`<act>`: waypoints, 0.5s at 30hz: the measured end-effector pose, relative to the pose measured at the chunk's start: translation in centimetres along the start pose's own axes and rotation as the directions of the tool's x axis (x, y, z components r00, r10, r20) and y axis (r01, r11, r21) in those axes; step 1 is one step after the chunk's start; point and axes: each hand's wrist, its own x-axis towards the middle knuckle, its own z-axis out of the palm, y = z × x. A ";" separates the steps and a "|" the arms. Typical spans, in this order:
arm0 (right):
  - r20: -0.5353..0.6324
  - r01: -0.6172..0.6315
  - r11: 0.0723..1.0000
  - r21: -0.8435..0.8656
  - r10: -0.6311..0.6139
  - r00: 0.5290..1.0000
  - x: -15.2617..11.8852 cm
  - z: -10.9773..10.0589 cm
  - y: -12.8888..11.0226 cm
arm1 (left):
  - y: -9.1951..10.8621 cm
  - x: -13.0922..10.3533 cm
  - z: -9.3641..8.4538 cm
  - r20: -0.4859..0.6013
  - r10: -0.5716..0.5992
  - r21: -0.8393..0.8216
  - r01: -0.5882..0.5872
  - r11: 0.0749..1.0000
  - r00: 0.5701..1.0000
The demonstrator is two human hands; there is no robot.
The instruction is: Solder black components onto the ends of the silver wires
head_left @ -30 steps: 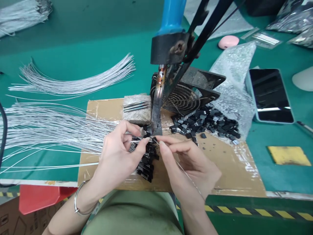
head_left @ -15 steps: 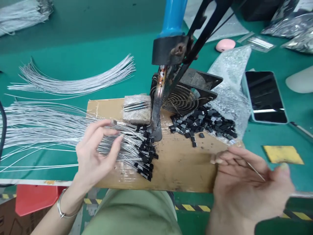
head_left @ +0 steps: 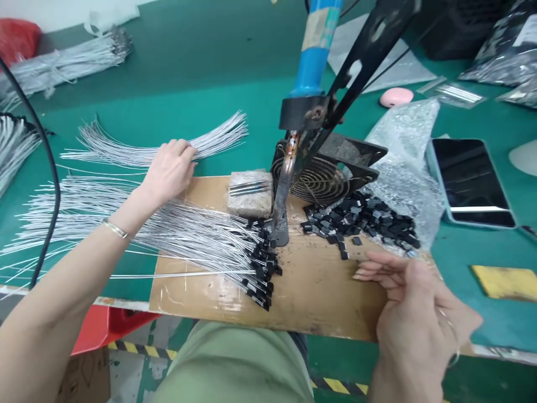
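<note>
My left hand (head_left: 171, 168) is closed over the right part of a curved bundle of white wires (head_left: 126, 152) at the back left. My right hand (head_left: 413, 302) is curled at the right end of the cardboard, with a thin wire-like piece (head_left: 451, 330) showing by its palm. Between my arms, many white wires with black connectors (head_left: 262, 263) at their ends lie in a wide fan. A pile of loose black connectors (head_left: 364, 221) is beyond my right hand. The soldering iron (head_left: 285, 179) hangs tip down in its stand, beside a wrapped block (head_left: 250, 196).
A fan (head_left: 323, 176) stands behind the iron. Bubble wrap (head_left: 403, 151), a phone (head_left: 473, 182), a pink case (head_left: 396, 97) and a yellow sponge (head_left: 505, 282) lie at the right. A black cable (head_left: 52, 184) crosses the left side.
My left hand has moved from the connector-ended wires up to the curved bundle and closed over it. My right hand has turned and curled more. The camera view has shifted left.
</note>
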 end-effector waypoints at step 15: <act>0.010 -0.054 0.993 -0.108 0.055 0.998 -0.1 -0.3 0.2 | -0.3 1.5 -0.8 -0.228 -0.176 -0.214 0.127 0.968 0.958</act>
